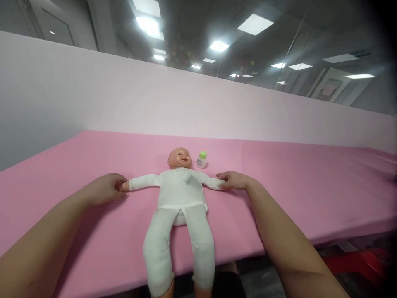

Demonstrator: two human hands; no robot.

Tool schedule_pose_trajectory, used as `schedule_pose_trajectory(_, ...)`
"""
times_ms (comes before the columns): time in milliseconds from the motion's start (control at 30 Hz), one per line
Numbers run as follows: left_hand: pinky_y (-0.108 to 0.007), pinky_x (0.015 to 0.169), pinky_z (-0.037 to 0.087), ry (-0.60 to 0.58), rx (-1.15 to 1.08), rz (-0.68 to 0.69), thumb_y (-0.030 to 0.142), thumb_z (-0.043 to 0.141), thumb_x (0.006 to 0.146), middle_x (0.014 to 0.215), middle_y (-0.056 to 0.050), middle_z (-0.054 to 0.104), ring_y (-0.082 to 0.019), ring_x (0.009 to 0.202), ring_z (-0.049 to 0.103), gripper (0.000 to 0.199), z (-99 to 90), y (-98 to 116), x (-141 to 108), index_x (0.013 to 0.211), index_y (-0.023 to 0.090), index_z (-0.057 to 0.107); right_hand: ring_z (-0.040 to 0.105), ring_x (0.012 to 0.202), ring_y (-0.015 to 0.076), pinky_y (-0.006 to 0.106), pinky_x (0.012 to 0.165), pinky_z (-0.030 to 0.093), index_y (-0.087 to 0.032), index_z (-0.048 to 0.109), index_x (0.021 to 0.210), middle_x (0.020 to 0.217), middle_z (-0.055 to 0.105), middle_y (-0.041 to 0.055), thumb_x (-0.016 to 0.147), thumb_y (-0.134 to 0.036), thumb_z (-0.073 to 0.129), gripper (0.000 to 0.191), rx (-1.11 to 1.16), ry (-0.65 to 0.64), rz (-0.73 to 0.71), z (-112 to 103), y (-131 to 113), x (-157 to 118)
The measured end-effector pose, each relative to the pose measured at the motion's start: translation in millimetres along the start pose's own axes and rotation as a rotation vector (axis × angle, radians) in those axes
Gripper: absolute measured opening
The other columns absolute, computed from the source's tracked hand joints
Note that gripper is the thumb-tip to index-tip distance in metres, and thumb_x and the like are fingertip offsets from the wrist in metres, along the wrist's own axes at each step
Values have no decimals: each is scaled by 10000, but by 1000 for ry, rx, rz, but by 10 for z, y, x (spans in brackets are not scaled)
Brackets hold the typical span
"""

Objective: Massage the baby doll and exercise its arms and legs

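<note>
A baby doll (181,192) in white clothing lies on its back on the pink-covered table (124,240), its head toward the wall and its legs reaching over the near edge. Its arms are spread to both sides. My left hand (107,188) has its fingers closed round the doll's hand at the left. On the other side, my right hand (233,180) grips the end of the doll's other sleeve, whose hand is hidden. A small clear bottle (202,159) with a green cap stands beside the doll's head.
A pale wall (173,103) rises behind the table, with dark glass above it reflecting ceiling lights. Below the table's near edge at the right is a red object (356,265).
</note>
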State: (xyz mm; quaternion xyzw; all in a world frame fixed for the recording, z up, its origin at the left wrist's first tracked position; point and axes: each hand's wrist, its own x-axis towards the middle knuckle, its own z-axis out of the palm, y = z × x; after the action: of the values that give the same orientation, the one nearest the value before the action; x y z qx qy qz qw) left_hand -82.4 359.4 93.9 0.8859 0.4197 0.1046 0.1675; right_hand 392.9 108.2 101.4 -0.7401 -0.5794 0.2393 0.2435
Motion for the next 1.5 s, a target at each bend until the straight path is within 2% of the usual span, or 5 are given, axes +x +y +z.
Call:
schedule_pose_trajectory(133, -328, 622, 478, -57, -29, -61, 533, 638, 728, 859, -58, 729, -277, 756, 691, 348, 7, -136, 35, 855, 220, 721, 658, 790, 218, 300, 697, 495, -222, 739, 897, 902, 737, 13, 692, -347, 798, 248, 40, -34, 32, 112, -18, -26)
schedule_pose_trajectory(367, -307, 658, 496, 57, -141, -85, 512, 665, 764, 963, -58, 763, -283, 858, 711, 415, -15, -75, -13, 1046, 214, 728, 664, 792, 218, 287, 643, 449, -225, 697, 1025, 951, 738, 42, 840, -342, 713, 219, -190, 296, 131, 436, -49, -266)
schedule_pose_trajectory(633, -282, 649, 521, 239, -151, -51, 542, 658, 844, 974, 11, 769, -270, 875, 726, 425, 69, -95, -24, 1150, 251, 712, 580, 1288, 316, 463, 1068, 462, -211, 640, 1368, 1457, 595, 129, 945, -178, 563, 432, -525, 500, 44, 707, -44, -483)
schedule_pose_trajectory(800, -316, 760, 519, 152, -148, -149, 518, 655, 850, 1128, -14, 765, -275, 1003, 710, 498, 63, -204, 82, 1292, 288, 653, 422, 1451, 338, 479, 1213, 334, -165, 480, 1543, 1620, 413, 147, 989, -255, 541, 564, -621, 550, 67, 954, -55, -677)
schedule_pose_trajectory(1500, -289, 779, 488, 140, -218, -212, 567, 698, 805, 1129, 9, 781, -250, 999, 705, 454, 98, -315, 204, 1176, 304, 704, 423, 1462, 253, 415, 1267, 248, -132, 502, 1529, 1572, 497, 113, 1008, -238, 437, 536, -596, 619, 76, 1271, -183, -910)
